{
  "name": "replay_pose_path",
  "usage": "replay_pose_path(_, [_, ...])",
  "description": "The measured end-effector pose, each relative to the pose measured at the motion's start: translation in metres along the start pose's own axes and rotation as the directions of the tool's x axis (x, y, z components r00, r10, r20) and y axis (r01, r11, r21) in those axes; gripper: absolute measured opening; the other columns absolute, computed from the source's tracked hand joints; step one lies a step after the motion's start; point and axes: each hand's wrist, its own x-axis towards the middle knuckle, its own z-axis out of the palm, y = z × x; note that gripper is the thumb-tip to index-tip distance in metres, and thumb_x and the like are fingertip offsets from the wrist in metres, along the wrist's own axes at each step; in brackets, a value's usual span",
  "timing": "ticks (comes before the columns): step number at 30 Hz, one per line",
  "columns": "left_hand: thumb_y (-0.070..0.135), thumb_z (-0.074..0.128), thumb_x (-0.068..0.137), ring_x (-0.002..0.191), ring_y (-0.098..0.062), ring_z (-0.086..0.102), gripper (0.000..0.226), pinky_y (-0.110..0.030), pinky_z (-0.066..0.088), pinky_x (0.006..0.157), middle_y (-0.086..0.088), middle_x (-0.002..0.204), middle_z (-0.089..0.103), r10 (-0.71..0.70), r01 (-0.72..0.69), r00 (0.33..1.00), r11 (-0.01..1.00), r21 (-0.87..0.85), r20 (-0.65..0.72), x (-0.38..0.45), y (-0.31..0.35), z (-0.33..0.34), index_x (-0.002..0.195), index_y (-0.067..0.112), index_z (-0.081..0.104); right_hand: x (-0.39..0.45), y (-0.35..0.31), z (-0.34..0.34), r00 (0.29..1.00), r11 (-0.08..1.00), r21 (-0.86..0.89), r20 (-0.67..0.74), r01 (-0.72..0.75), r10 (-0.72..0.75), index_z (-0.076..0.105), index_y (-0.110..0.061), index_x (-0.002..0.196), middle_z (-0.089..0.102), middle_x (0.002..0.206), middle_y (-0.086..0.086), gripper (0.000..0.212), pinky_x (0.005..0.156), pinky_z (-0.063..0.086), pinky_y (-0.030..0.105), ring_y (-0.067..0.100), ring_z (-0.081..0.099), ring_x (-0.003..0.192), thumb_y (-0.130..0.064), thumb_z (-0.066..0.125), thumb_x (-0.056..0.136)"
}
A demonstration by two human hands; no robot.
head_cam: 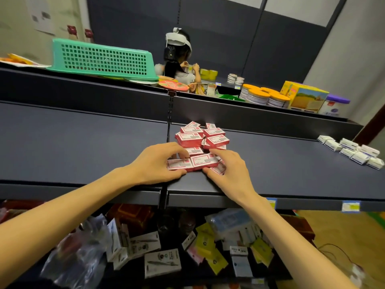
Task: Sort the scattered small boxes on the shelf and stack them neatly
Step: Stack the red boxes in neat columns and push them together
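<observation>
Both bare forearms reach forward; left hand (158,161) and right hand (227,170) converge, fingers (177,150) curled, thumbs low.

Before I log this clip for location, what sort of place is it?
Probably a small shop: dark metal shelving carrying price tags on its front edge, small red-and-white cardboard boxes heaped on it, and orange-lidded jars above.

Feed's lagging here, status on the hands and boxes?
Left hand, right hand pinching front red boxes. Loose pile behind. White boxes far right, nothing blocking.
</observation>
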Motion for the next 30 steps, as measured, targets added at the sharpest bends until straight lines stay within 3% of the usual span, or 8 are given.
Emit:
replay_pose_path(5, [0.056, 0.072, 0.078, 0.102, -0.007, 0.065, 0.064, -0.028, 0.058, 0.087, 0.014, 0.119, 0.068, -0.043, 0.046, 0.999, 0.992, -0.118, 0.025, 0.001, 0.001, -0.003, 0.133, 0.032, 0.053, -0.006, -0.002, -0.007, 0.995, 0.984, 0.166, -0.066, -0.061, 0.073, 0.069, -0.026, 0.121, 0.066, 0.123, -0.01, 0.045, 0.098, 0.044, 0.025, 0.006, 0.052, 0.117, -0.044, 0.078, 0.081])
replay_pose_path(10, [0.054, 0.082, 0.074, 0.095, -0.006, 0.068, 0.089, -0.029, 0.059, 0.088, 0.015, 0.122, 0.066, -0.081, 0.08, 0.997, 0.975, -0.205, 0.003, 0.003, 0.0, -0.003, 0.147, 0.036, 0.033, -0.005, -0.013, -0.005, 0.997, 0.956, 0.291, -0.049, -0.038, 0.055, 0.067, -0.027, 0.125, 0.065, 0.125, -0.013, 0.046, 0.1, 0.045, 0.023, 0.003, 0.055, 0.118, -0.037, 0.08, 0.082])
replay_pose_path(14, [0.05, 0.084, 0.074, 0.096, -0.005, 0.069, 0.094, -0.029, 0.059, 0.089, 0.014, 0.127, 0.063, -0.106, 0.106, 0.994, 0.965, -0.24, 0.013, 0.002, -0.001, -0.003, 0.15, 0.032, 0.031, -0.003, -0.025, 0.003, 0.986, 0.913, 0.409, -0.149, -0.001, 0.068, 0.067, -0.022, 0.123, 0.066, 0.122, -0.012, 0.046, 0.094, 0.045, 0.013, 0.003, 0.059, 0.116, -0.033, 0.081, 0.081])
replay_pose_path(17, [0.049, 0.085, 0.074, 0.098, -0.007, 0.07, 0.096, -0.028, 0.059, 0.09, 0.013, 0.128, 0.063, -0.112, 0.114, 0.993, 0.957, -0.266, 0.023, 0.002, 0.0, -0.003, 0.15, 0.031, 0.03, -0.002, -0.026, 0.006, 0.991, 0.898, 0.44, -0.125, 0.005, 0.056, 0.066, -0.024, 0.123, 0.066, 0.123, -0.011, 0.045, 0.095, 0.048, 0.017, 0.006, 0.058, 0.118, -0.032, 0.08, 0.081])
replay_pose_path(21, [0.052, 0.084, 0.072, 0.107, -0.009, 0.068, 0.097, -0.028, 0.059, 0.09, 0.012, 0.132, 0.061, -0.1, 0.106, 0.994, 0.95, -0.293, 0.037, 0.002, 0.001, -0.004, 0.151, 0.031, 0.031, 0.001, -0.026, 0.012, 0.996, 0.965, 0.262, 0.075, 0.02, -0.042, 0.062, -0.029, 0.131, 0.063, 0.128, -0.013, 0.047, 0.096, 0.047, 0.021, 0.0, 0.052, 0.117, -0.038, 0.075, 0.087])
replay_pose_path(25, [0.057, 0.084, 0.071, 0.11, -0.007, 0.065, 0.097, -0.024, 0.057, 0.091, 0.012, 0.133, 0.061, -0.088, 0.102, 0.994, 0.952, -0.288, 0.06, 0.0, 0.003, -0.003, 0.15, 0.031, 0.034, 0.0, -0.023, 0.015, 0.992, 0.987, 0.138, 0.084, 0.084, -0.097, 0.064, -0.028, 0.129, 0.065, 0.125, -0.013, 0.048, 0.1, 0.048, 0.038, 0.004, 0.053, 0.117, -0.05, 0.07, 0.087])
replay_pose_path(30, [0.051, 0.082, 0.076, 0.111, -0.007, 0.066, 0.076, -0.026, 0.059, 0.09, 0.013, 0.127, 0.064, -0.07, 0.085, 0.996, 0.95, -0.301, 0.06, -0.001, 0.003, -0.004, 0.141, 0.03, 0.047, -0.004, -0.021, 0.015, 0.983, 0.988, 0.093, 0.121, 0.127, -0.137, 0.058, -0.03, 0.135, 0.061, 0.13, -0.013, 0.055, 0.105, 0.043, 0.043, 0.007, 0.051, 0.123, -0.049, 0.07, 0.085])
